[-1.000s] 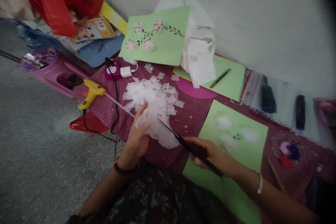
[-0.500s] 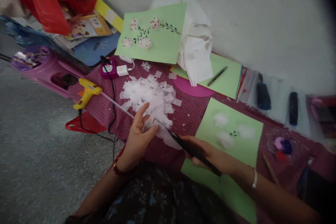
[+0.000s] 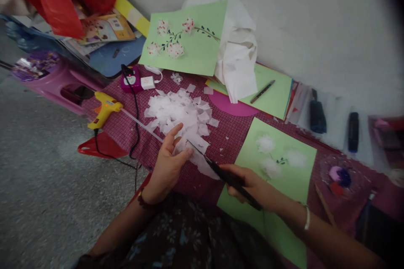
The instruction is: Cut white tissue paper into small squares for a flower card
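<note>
My left hand (image 3: 167, 164) holds thin white paper (image 3: 198, 145) between thumb and fingers, at the near edge of a pile of small cut white paper pieces (image 3: 176, 109). My right hand (image 3: 249, 185) is closed around a long black pointed tool, which looks like tweezers (image 3: 217, 170). Its thin tip reaches the paper beside my left fingertips. Whether the tip grips the paper I cannot make out. Another larger white sheet (image 3: 205, 168) lies under the tool. Right of my right hand is a green card (image 3: 290, 176) with white paper flowers and dark leaves.
A yellow glue gun (image 3: 105, 109) with a long glue stick lies left, near a purple socket block (image 3: 131, 82) and black cords. At the back are a finished-looking green flower card (image 3: 189, 59), crumpled white paper (image 3: 240, 63) and a pen (image 3: 262, 91). A plastic dish (image 3: 341, 176) sits right.
The white paper at my left fingertips has turned a little and shows more to the right. The tool tip stays beside it; both hands have barely moved.
</note>
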The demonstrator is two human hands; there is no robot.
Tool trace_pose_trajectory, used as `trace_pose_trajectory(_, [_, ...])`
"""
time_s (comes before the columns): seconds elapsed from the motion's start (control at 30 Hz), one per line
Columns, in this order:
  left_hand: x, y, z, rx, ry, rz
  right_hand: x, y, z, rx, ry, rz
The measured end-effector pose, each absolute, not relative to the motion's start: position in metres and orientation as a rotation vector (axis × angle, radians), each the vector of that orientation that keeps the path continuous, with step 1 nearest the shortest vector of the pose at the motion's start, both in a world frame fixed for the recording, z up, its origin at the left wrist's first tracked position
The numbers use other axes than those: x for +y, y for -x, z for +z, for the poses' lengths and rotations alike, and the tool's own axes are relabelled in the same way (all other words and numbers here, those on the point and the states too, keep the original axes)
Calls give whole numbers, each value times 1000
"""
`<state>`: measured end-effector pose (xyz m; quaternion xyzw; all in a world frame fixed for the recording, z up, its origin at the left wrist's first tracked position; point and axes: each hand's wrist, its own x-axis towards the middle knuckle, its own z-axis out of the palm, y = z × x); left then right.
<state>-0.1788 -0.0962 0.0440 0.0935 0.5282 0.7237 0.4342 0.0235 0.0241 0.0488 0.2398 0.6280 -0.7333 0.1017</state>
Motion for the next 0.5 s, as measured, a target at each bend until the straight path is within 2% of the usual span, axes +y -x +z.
trace_pose_trajectory(0.23, [-96,186,42,1176,-79,1824,27,-20,58,1896,-559,-2124])
trace_pose_trajectory(0.5, [-100,185,44,1196,-131,1707,28,-28,43,1718,-384,-2294])
